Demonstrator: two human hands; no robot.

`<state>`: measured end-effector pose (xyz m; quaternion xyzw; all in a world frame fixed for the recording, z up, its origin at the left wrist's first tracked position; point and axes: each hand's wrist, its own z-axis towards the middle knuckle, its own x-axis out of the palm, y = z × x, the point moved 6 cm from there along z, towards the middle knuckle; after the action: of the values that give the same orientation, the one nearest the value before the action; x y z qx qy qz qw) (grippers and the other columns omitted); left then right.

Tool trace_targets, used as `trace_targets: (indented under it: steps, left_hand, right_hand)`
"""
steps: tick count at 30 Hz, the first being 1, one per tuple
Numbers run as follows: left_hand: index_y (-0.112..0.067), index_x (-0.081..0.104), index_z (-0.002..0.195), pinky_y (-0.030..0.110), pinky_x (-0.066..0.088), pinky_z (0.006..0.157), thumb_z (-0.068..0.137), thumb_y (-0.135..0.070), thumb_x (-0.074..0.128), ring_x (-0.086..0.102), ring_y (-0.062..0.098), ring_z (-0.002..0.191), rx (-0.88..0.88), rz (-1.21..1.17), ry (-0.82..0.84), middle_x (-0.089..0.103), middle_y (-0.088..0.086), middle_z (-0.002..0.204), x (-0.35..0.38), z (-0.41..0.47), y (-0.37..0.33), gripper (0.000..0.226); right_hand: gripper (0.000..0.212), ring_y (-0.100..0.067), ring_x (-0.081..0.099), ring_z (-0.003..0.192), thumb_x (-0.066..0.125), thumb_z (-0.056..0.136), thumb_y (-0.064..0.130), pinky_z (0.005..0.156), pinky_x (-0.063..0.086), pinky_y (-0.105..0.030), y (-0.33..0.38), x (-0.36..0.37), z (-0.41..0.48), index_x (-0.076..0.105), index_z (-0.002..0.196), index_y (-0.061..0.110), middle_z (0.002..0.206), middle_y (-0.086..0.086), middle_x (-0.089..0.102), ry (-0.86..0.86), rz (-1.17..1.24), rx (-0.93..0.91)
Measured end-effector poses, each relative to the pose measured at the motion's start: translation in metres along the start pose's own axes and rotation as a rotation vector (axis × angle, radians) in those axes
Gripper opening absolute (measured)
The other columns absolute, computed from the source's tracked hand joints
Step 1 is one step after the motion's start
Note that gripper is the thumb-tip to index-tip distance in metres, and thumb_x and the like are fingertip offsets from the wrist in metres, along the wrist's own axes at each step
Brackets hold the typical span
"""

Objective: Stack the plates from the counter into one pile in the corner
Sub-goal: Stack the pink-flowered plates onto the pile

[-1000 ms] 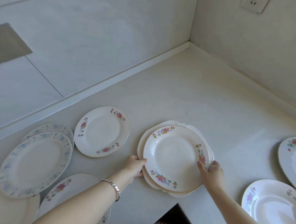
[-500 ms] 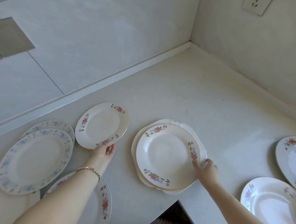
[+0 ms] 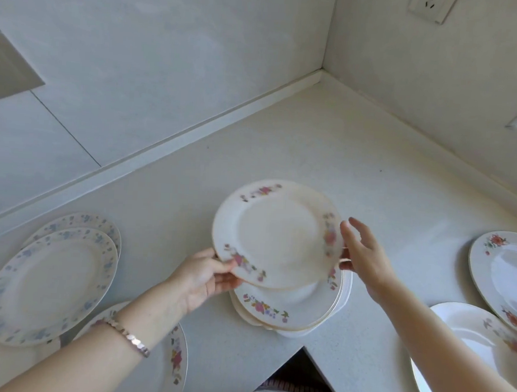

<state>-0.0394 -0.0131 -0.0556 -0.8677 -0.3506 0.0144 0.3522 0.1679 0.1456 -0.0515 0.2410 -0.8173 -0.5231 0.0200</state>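
My left hand (image 3: 208, 277) grips the near-left rim of a white plate with pink flowers (image 3: 276, 233), held tilted in the air just above the pile (image 3: 292, 310). That pile is a flowered plate on a larger scalloped plate, sitting near the counter's inner front edge. My right hand (image 3: 365, 260) hovers at the held plate's right rim with its fingers spread, holding nothing. The back corner of the counter (image 3: 323, 109) is bare.
Two overlapping blue-patterned plates (image 3: 49, 283) lie at the left, and another flowered plate (image 3: 168, 360) sits under my left forearm. Two flowered plates (image 3: 507, 271) (image 3: 466, 339) lie at the right. A wall socket (image 3: 429, 6) is above the corner.
My left hand took the flowered plate from the left and carried it right, over the pile. My right hand let go of the pile's rim and lifted beside the plate.
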Motion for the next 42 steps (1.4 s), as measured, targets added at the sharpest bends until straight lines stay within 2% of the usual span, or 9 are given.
trace_targets:
  steps: [6,14,19,22,24,26,29,33,42]
  left_hand:
    - [-0.004,0.059,0.083,0.023,0.056,0.044,0.086,0.009,0.056,0.068,0.013,0.046,-0.114,0.249,0.001,0.072,0.003,0.056,0.003,0.023,0.040,0.014]
    - [-0.004,0.054,0.077,0.022,0.055,0.046,0.084,-0.010,0.066,0.065,0.010,0.043,-0.070,0.698,-0.069,0.067,0.009,0.068,-0.023,0.041,0.043,0.015]
    - [-0.009,0.045,0.070,0.023,0.051,0.045,0.084,-0.021,0.067,0.059,0.015,0.046,-0.016,0.921,-0.122,0.061,0.007,0.062,-0.029,0.051,0.039,0.029]
    - [-0.012,0.048,0.092,0.028,0.047,0.062,0.080,-0.034,0.068,0.060,0.019,0.070,0.135,1.170,-0.183,0.061,0.002,0.078,-0.024,0.051,0.026,0.031]
    - [-0.015,0.042,0.123,0.030,0.047,0.086,0.068,-0.039,0.075,0.054,0.022,0.111,0.270,1.258,-0.167,0.054,0.005,0.116,-0.019,0.050,0.021,0.068]
    - [-0.017,0.006,0.149,0.036,0.027,0.114,0.053,-0.046,0.081,0.015,0.027,0.144,0.270,1.351,-0.027,0.012,0.010,0.154,-0.010,0.049,0.031,0.124]
    - [-0.025,-0.024,0.146,0.037,0.015,0.118,0.051,-0.051,0.083,-0.007,0.031,0.147,0.318,1.621,0.032,-0.033,0.014,0.151,-0.002,0.050,0.048,0.146]
    - [-0.028,-0.020,0.147,0.036,0.021,0.115,0.046,-0.058,0.083,-0.005,0.030,0.147,0.428,1.478,-0.020,-0.030,0.015,0.152,-0.001,0.056,0.054,0.147]
    - [-0.028,-0.017,0.147,0.034,0.026,0.115,0.046,-0.050,0.086,0.006,0.026,0.147,0.480,1.359,-0.016,-0.024,0.006,0.155,-0.002,0.058,0.053,0.146]
  right_hand:
    - [0.075,-0.032,0.063,0.099,0.062,0.086,0.020,0.088,0.051,-0.043,-0.067,-0.006,-0.020,0.018,0.147,0.019,0.110,-0.015,0.062,-0.022,-0.241,0.116]
    - [0.074,-0.029,0.063,0.095,0.061,0.085,0.035,0.074,0.049,-0.034,-0.102,0.013,-0.024,0.022,0.146,0.021,0.110,-0.015,0.067,-0.060,-0.329,0.151]
    - [0.064,-0.019,0.059,0.071,0.055,0.087,0.044,0.052,0.041,-0.027,-0.094,0.016,-0.024,0.028,0.141,0.023,0.078,0.000,0.064,-0.064,-0.554,0.082]
    - [0.066,-0.021,0.058,0.090,0.056,0.085,0.045,0.067,0.047,-0.030,-0.086,0.013,-0.023,0.030,0.140,0.020,0.098,-0.002,0.061,-0.089,-0.665,0.045]
    - [0.086,-0.026,0.041,0.123,0.066,0.077,0.046,0.100,0.040,-0.035,-0.084,0.013,-0.023,0.020,0.145,0.017,0.130,-0.009,0.042,-0.064,-0.682,-0.012]
    - [0.117,-0.028,0.016,0.139,0.074,0.066,0.051,0.115,0.020,-0.038,-0.084,0.019,-0.026,0.000,0.149,0.016,0.149,-0.011,0.016,0.068,-0.755,-0.048]
    - [0.135,-0.031,-0.001,0.144,0.075,0.054,0.062,0.117,0.005,-0.041,-0.087,0.027,-0.029,-0.015,0.148,0.023,0.155,-0.014,-0.010,0.200,-0.997,-0.119]
    - [0.139,-0.036,-0.003,0.142,0.076,0.051,0.062,0.118,0.005,-0.045,-0.090,0.031,-0.027,-0.019,0.146,0.026,0.151,-0.020,-0.023,0.218,-1.084,-0.123]
    - [0.138,-0.031,0.007,0.141,0.079,0.050,0.060,0.117,0.012,-0.041,-0.086,0.022,-0.025,-0.005,0.149,0.016,0.154,-0.015,0.005,0.163,-1.047,-0.163]
